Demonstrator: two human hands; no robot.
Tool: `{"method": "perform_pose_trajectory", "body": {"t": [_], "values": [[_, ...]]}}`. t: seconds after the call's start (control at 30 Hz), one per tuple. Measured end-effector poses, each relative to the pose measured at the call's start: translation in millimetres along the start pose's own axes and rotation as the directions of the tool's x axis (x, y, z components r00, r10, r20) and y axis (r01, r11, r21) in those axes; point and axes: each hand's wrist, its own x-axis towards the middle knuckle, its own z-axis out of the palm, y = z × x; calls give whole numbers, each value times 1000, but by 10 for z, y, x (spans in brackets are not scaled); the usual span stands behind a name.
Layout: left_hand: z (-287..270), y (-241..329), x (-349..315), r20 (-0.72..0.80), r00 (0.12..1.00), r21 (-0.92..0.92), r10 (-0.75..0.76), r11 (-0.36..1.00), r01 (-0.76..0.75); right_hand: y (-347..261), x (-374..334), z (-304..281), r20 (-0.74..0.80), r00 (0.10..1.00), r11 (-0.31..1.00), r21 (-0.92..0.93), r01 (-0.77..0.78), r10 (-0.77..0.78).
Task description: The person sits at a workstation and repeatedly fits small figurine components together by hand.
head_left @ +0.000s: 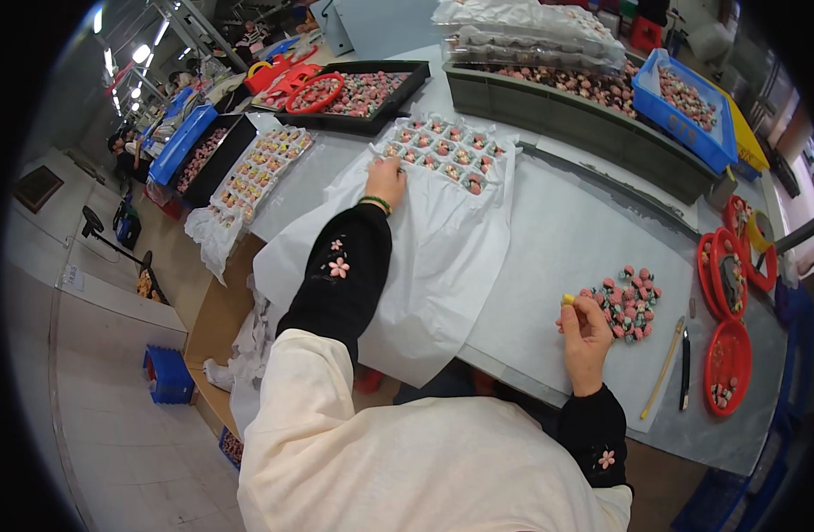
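Note:
A clear compartment tray (467,180) on white paper (398,284) holds small pink-and-pale pieces, one to a cell. My left hand (387,184) is at its near left corner, fingers bent together; whatever they grip is hidden. To the right, my right hand (587,344) is closed in a pinch beside a loose pile of small pink-and-green pieces (633,306). A yellow cover (567,300) appears to sit on one of its fingertips. Something small and pinkish shows at the pinch, too small to name.
A long dark bin (549,106) of pieces stands behind, stacked with clear trays. A blue crate (686,106) and red dishes (727,368) are at the right, near a thin yellow stick (662,368) and a black pen-like tool (685,368). Another filled tray (263,168) lies left.

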Motion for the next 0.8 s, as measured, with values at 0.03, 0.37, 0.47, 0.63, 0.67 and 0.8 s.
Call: {"method": "perform_pose_trajectory", "body": {"t": [0.03, 0.37, 0.47, 0.63, 0.67, 0.8], "values": [[21, 14, -18, 39, 998, 115, 57, 991, -62, 22, -13, 8, 9, 1000, 1000, 9, 14, -14], [-53, 221, -220, 253, 953, 287, -169, 953, 93, -11, -32, 32, -15, 1000, 1000, -7, -14, 13], [-83, 229, -191, 285, 943, 311, -174, 947, 81, 6, -32, 35, -36, 998, 995, -77, 56, -59], [-150, 383, -214, 114, 986, 232, -122, 968, 93, -195, -33, 61, 17, 944, 715, -648, 261, -330], [-163, 507, -255, 16, 1000, 173, -26, 985, 23, -208, -32, 67, 47, 895, 479, -831, 282, -445], [-518, 1450, -439, 253, 911, -259, 326, 930, -260, -160, -15, 34, -23, 960, 408, -908, 96, -278]]}}
